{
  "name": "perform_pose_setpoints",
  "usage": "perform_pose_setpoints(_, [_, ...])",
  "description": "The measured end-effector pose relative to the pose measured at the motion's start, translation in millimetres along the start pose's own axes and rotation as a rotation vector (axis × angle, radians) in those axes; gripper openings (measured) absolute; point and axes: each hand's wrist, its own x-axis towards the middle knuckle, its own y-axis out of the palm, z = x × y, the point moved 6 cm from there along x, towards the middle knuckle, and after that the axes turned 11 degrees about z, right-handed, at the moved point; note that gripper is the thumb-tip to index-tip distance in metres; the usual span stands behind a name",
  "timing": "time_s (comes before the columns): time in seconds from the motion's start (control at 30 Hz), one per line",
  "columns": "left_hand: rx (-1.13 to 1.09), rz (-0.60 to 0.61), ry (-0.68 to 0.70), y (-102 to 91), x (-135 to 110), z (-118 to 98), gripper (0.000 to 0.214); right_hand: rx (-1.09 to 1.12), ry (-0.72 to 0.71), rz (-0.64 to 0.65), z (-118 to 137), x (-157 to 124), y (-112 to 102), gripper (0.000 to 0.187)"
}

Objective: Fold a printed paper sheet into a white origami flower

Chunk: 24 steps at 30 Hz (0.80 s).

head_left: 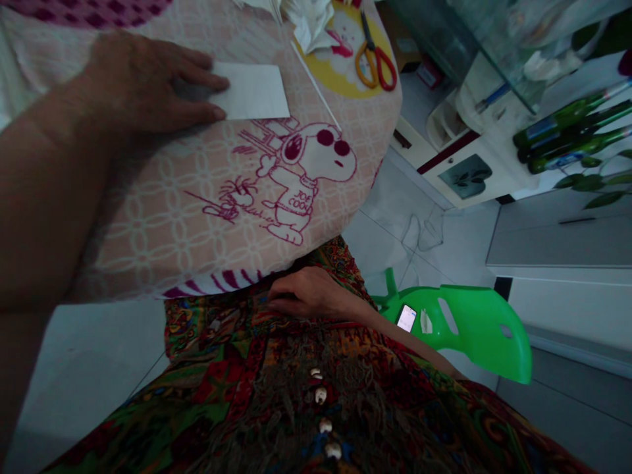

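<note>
My left hand (pixel 158 85) lies on the table with its fingers stretched and apart. Its thumb and fingertips rest on a folded white sheet of paper (pixel 254 91), covering the sheet's left end. At the table's near edge, my right hand (pixel 306 293) rests on my lap, its fingers loosely curled and nothing visible in them. A thin white stick (pixel 316 85) lies to the right of the paper. Farther right are scissors (pixel 369 59) with one orange and one red handle loop.
Crumpled white tissue (pixel 310 23) lies at the table's far side. A patterned cloth (pixel 162 197) covers the table. To the right stand a green plastic chair (pixel 484 322) with a phone (pixel 407 318) on it, and a cabinet holding green bottles (pixel 557 125).
</note>
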Motion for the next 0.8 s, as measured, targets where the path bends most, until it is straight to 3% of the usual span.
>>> perform_pose_setpoints(0.1, [-0.088, 0.013, -0.046, -7.7, -7, -13, 0.09, -0.002, 0.007, 0.021, 1, 2, 0, 0.023])
perform_pose_setpoints(0.2, [-0.116, 0.013, -0.064, -10.1, -10, -18, 0.073, 0.054, -0.036, 0.014, 7, 3, -6, 0.019])
perform_pose_setpoints(0.33, [-0.121, 0.008, -0.063, -7.7, -12, -16, 0.053, 0.279, -0.225, -0.062, 22, 4, -35, 0.015])
perform_pose_setpoints(0.47, [-0.118, 0.021, -0.05, -4.2, -13, -13, 0.05, 0.458, -0.213, -0.117, 18, 17, -92, 0.012])
perform_pose_setpoints(0.67, [-0.133, 0.017, -0.063, -7.3, -16, -15, 0.051, 0.479, -0.081, -0.432, -18, 76, -221, 0.003])
perform_pose_setpoints(0.73, [-0.126, 0.031, -0.074, -9.3, -17, -16, 0.048, 0.451, -0.013, -0.4, -30, 103, -247, 0.002])
perform_pose_setpoints(0.8, [-0.125, 0.036, -0.063, -11.1, -17, -16, 0.046, 0.405, 0.051, -0.223, -40, 127, -255, 0.006])
